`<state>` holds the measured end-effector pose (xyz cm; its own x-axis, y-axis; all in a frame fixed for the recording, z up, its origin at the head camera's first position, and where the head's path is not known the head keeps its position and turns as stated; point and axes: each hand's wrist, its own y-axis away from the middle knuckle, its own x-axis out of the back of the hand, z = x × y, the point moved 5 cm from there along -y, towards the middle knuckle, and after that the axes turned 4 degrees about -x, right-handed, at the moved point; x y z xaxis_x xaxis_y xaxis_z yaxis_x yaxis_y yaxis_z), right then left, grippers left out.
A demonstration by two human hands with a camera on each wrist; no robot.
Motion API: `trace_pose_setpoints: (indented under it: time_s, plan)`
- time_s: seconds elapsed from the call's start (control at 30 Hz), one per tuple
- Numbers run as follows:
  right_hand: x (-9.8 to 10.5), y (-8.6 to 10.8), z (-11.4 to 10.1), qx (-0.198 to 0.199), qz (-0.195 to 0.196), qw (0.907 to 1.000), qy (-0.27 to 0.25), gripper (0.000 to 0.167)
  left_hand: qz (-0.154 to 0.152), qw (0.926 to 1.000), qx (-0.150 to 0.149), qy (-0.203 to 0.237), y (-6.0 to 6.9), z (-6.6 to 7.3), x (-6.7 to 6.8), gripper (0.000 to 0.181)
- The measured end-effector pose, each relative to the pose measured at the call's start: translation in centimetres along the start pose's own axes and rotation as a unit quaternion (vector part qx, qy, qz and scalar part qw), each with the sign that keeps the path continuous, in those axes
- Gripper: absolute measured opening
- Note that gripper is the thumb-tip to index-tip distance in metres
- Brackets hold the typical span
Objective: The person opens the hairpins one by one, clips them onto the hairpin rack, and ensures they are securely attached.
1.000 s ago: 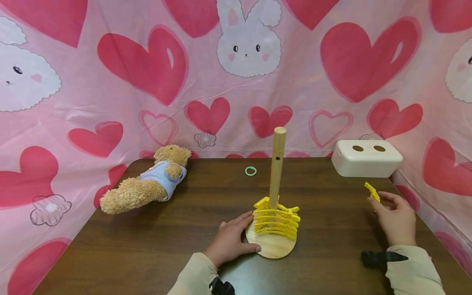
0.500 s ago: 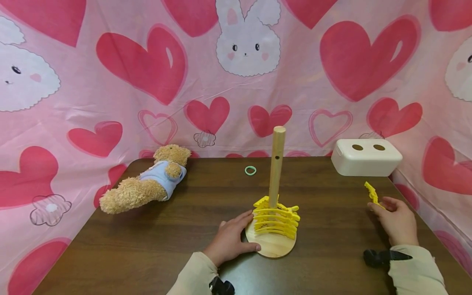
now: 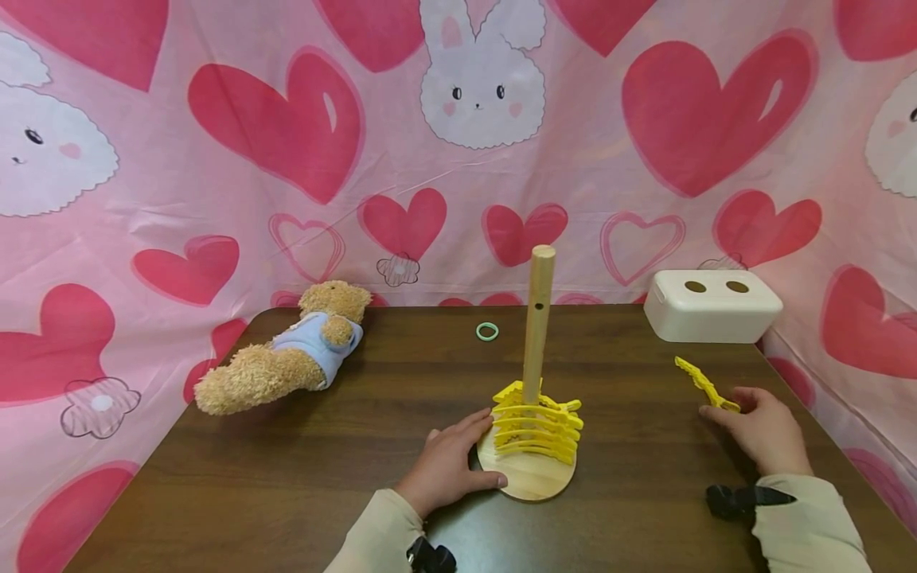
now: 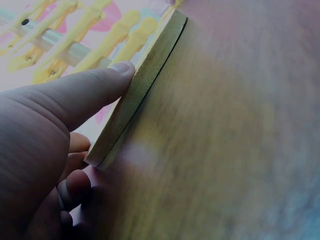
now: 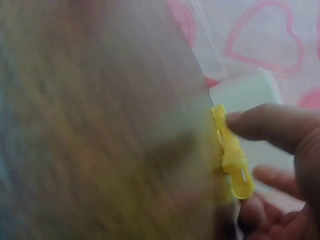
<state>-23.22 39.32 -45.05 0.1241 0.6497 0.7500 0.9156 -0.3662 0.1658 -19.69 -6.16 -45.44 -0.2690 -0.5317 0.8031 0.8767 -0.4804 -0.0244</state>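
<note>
In the head view, a wooden stand point(image 3: 530, 481) has a round base and an upright post with a dark hole near its top. Several curved yellow plastic pieces point(image 3: 537, 438) are stacked round the lower post. My left hand point(image 3: 451, 469) grips the base's left rim; the left wrist view shows the thumb point(image 4: 102, 87) on its edge and the other fingers partly hidden. Off to the right, my right hand point(image 3: 770, 434) pinches one slim yellow plastic piece point(image 3: 700, 380) by its near end. The right wrist view is blurred, with that piece by the fingers.
A teddy bear point(image 3: 304, 350) in a blue top lies at the left. Towards the back of the brown table point(image 3: 401, 358) is a small green ring point(image 3: 487, 332). A white box point(image 3: 712, 314) with round holes stands at the back right, before a pink patterned cloth.
The yellow piece in my right hand has swung its free end leftward, and the fingers have shifted slightly with it. My left hand and the stand have stayed put.
</note>
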Motion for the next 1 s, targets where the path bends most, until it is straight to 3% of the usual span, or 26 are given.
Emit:
trace_pose_setpoints:
  time_s: [0.1,0.2,0.43,0.53,0.67,0.87,1.0]
  plan:
    - [0.4,0.0,0.1,-0.006,-0.001,0.9990,0.045,0.083,-0.003,1.0000,0.003,0.002,-0.1,0.0,0.0,0.091]
    - [0.6,0.1,0.1,-0.001,0.018,0.9987,0.048,0.072,-0.005,1.0000,0.005,0.006,0.0,0.1,0.0,0.091]
    - [0.0,0.4,-0.3,-0.030,0.076,0.9937,-0.076,0.061,-0.008,0.9999,0.009,0.012,0.0,0.1,0.0,0.091]
    - [-0.4,0.6,-0.7,-0.028,0.090,0.9903,-0.102,0.060,-0.010,0.9998,0.012,0.012,0.0,0.0,0.0,0.091]
    - [-1.0,1.1,-1.9,0.002,0.092,0.9885,-0.120,0.059,-0.012,0.9998,0.013,0.009,0.0,-0.1,-0.1,0.092]
    - [-1.5,2.3,-4.7,0.107,0.090,0.9825,-0.123,0.051,-0.012,0.9998,0.012,0.008,-0.1,-0.1,-0.1,0.092]
    - [-1.6,2.9,-5.9,0.148,0.093,0.9775,-0.118,0.046,-0.014,0.9998,0.014,0.004,-0.2,-0.1,-0.1,0.092]
